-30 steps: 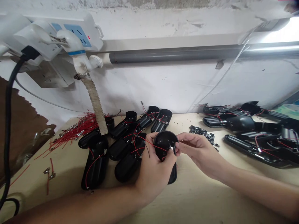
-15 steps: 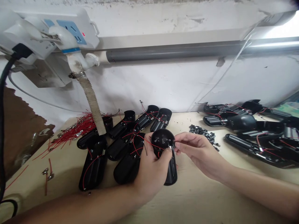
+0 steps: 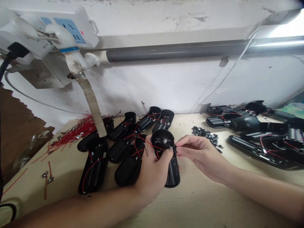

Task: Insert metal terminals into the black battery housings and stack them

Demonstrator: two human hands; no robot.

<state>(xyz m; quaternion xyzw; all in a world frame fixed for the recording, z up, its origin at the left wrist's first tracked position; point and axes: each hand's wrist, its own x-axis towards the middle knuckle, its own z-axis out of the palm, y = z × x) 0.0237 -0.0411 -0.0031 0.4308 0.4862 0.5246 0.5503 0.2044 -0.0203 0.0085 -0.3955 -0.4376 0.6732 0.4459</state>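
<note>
My left hand (image 3: 153, 169) is closed around a black plastic housing (image 3: 174, 175) with a rounded cup-like upper end and a long lower part. Its thumb presses on the middle of the housing, near a small shiny metal piece. A thin red wire (image 3: 155, 146) crosses the cup and passes by the thumb. At the housing's right edge, the thumb and forefinger of my right hand (image 3: 204, 155) are pinched together. Whatever lies between those fingertips is too small and covered to make out. More black housings (image 3: 93, 169) with red wires lie just left of my left hand.
A heap of red wires (image 3: 82, 128) with metal ends lies at the left, beneath a ribbed hose (image 3: 91, 101). Small dark parts (image 3: 206, 135) are piled beyond my right hand. Further black housings (image 3: 256, 152) crowd the right side. Behind, a grey pipe (image 3: 175, 55) runs along the wall.
The housing has tilted slightly in my left hand, its cup shifting a little left and up. My right fingertips stay pinched at its right edge. The whole view has shifted slightly.
</note>
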